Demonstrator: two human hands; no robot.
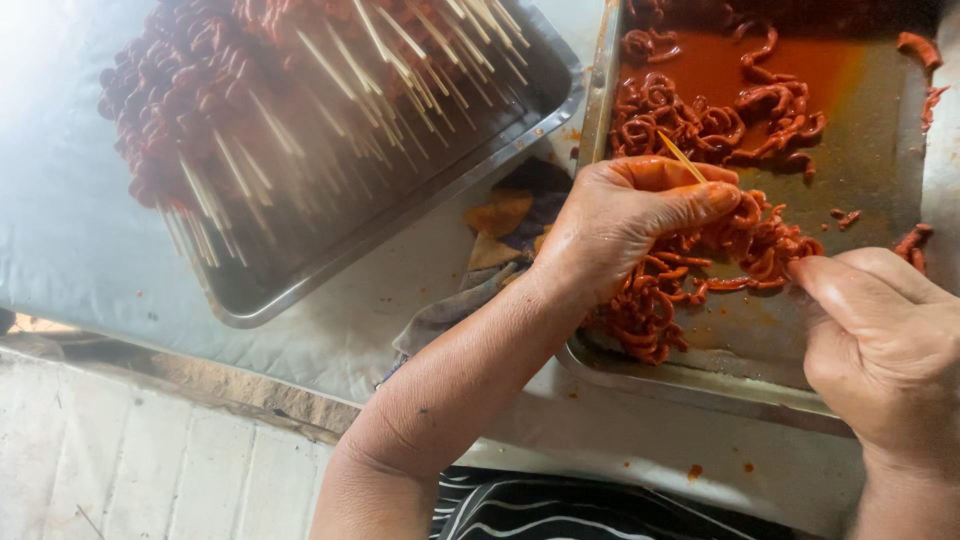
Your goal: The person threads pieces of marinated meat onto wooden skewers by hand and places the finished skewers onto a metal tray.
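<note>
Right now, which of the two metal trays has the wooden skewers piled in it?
The left tray, tilted across the table: it holds the skewers loaded with red meat. The right tray, under both hands, holds loose marinated strips and orange sauce.

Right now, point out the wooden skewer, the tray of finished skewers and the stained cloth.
wooden skewer (682, 157), head view, bare tip above the left hand.
tray of finished skewers (480, 165), head view, its metal rim.
stained cloth (500, 213), head view, orange fold between the trays.
</note>
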